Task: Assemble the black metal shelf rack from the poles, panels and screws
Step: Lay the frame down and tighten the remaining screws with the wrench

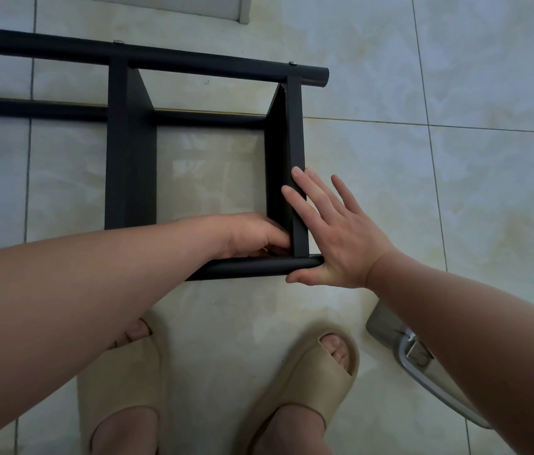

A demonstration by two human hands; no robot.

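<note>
The rack (193,60) lies sideways on the floor (456,192), its end panel (293,126) running away from the near pole (252,267) — right hand (334,238) flat against the panel's outside, fingers spread; left hand (252,233) curled inside that corner (whether it pinches anything I cannot tell)

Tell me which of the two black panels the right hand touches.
The right-side panel, nearest the pole ends: the right hand lies with straight fingers on its edge. The left-side panel lies clear of it.
</note>
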